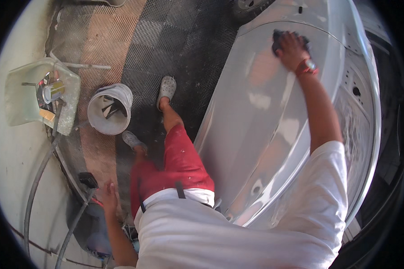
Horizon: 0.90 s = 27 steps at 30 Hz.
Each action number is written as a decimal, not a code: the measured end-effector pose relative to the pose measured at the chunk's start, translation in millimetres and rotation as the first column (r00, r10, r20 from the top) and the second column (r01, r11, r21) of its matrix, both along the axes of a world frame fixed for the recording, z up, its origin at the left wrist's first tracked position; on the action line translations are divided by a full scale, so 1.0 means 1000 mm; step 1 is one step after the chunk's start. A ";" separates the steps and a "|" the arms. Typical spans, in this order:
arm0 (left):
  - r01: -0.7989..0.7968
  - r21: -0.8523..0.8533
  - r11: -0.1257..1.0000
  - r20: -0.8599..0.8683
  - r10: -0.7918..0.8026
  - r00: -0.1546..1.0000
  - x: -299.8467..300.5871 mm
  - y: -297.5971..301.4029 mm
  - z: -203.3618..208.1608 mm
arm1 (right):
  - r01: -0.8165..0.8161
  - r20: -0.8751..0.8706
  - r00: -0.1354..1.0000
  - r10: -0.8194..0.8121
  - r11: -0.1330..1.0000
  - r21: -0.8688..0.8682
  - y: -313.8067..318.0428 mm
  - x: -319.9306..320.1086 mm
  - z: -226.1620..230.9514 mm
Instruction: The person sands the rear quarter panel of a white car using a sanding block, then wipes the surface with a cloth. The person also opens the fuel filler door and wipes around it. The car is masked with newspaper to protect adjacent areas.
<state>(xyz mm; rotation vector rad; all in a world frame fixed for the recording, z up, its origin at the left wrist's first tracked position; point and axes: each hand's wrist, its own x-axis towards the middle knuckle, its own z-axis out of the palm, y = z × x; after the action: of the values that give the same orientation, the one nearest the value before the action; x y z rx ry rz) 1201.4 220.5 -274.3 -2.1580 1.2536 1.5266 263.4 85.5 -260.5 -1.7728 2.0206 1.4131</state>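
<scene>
On grey car panel (pixel 251 121), right hand (pixel 292 51) grips dark cloth (pixel 278 40), where trapped grit could cause scratches; left hand (pixel 108 197) open.

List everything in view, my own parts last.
Car body: one, grey, right
Pad or cloth: one, black, upper right
Wheel: one, black, top
Bucket: one, white, left
Plastic chair: one, pale green, left
Can: one, yellow-white, on chair
Hoses: at least two, grey, left
Floor tiles: many, black and orange, underfoot
Clogs: two, grey, on feet
Shorts: one, red, centre
Shirt: one, white, bottom
Wristband: one, red, right wrist
Right grip: one, bare, on pad
Left grip: one, bare, lower left
</scene>
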 end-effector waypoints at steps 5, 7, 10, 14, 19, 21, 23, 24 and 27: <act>0.037 0.010 0.999 -0.037 -0.036 0.999 -0.106 -0.039 0.016 | -0.043 -0.192 0.981 0.025 0.995 -0.092 -0.071 -0.076 -0.025; 0.140 -0.009 0.990 -0.071 -0.141 0.988 -0.143 -0.051 0.008 | -0.004 -0.121 0.993 -0.003 0.998 -0.058 -0.073 -0.082 -0.049; 0.413 -0.083 0.907 -0.095 -0.420 0.903 -0.196 -0.056 -0.024 | -0.183 -0.116 0.975 0.189 0.981 0.057 -0.038 -0.048 -0.090; 0.531 -0.405 0.744 -0.317 -0.659 0.682 -0.275 -0.029 -0.082 | -0.434 -0.011 0.900 0.436 0.897 0.084 0.111 0.113 -0.118; 0.729 -0.433 0.530 -0.448 -0.829 0.336 -0.335 0.022 -0.121 | -0.425 0.635 0.772 0.023 0.762 0.489 0.306 0.340 -0.056; 0.821 -0.342 0.458 -0.474 -0.838 0.270 -0.343 0.029 -0.132 | -0.457 0.718 0.642 -0.268 0.619 0.639 0.331 0.369 -0.036; 0.874 -0.237 0.424 -0.524 -0.813 0.253 -0.352 0.029 -0.144 | -0.417 0.718 0.649 -0.252 0.671 0.613 0.311 0.344 -0.031; 0.889 -0.226 0.399 -0.530 -0.816 0.232 -0.358 0.028 -0.149 | -0.389 0.710 0.648 -0.274 0.683 0.618 0.288 0.325 -0.036; 0.931 -0.166 0.325 -0.520 -0.831 0.198 -0.382 0.029 -0.160 | -0.198 0.611 0.787 -0.088 0.902 0.384 0.171 0.195 -0.069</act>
<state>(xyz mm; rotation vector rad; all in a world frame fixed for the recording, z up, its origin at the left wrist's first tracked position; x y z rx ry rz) 819.3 249.2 -434.8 -0.4423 1.9020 1.4979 458.5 256.9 -329.9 -1.7769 1.2121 0.9838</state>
